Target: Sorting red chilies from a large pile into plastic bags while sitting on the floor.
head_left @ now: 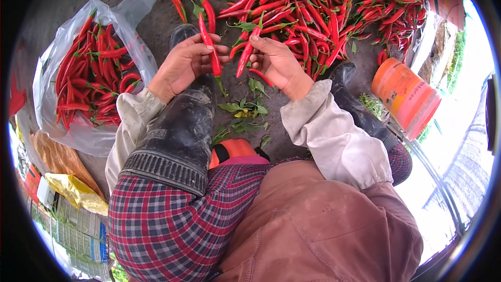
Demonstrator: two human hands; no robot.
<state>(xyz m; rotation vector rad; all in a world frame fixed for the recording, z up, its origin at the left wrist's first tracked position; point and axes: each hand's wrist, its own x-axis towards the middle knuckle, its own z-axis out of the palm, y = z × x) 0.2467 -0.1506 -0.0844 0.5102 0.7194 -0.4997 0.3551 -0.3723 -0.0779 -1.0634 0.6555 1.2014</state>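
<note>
Here, both hands (180, 67) (279, 68) each pinch a red chili (215, 63) before the pile (308, 18).

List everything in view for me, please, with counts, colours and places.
Held peppers: 2, red, upper centre
Loose peppers: many, red, top centre to right
Bagged peppers: many, red, left
Bag: 1, clear, left
Bucket: 1, orange, right
Leaves: several, mostly green, centre
Sheets: 2, yellow and brown, lower left
Unclear item: 1, orange, below leaves
Boots: 2, black, either side of leaves
Trousers: 1 pair, red-grey check, mostly lower left
Top: 1, brownish pink, lower centre
Sleeves: 2, pale, either side
Left grip: 1, bare, on one held pepper
Right grip: 1, bare, on the other
</note>
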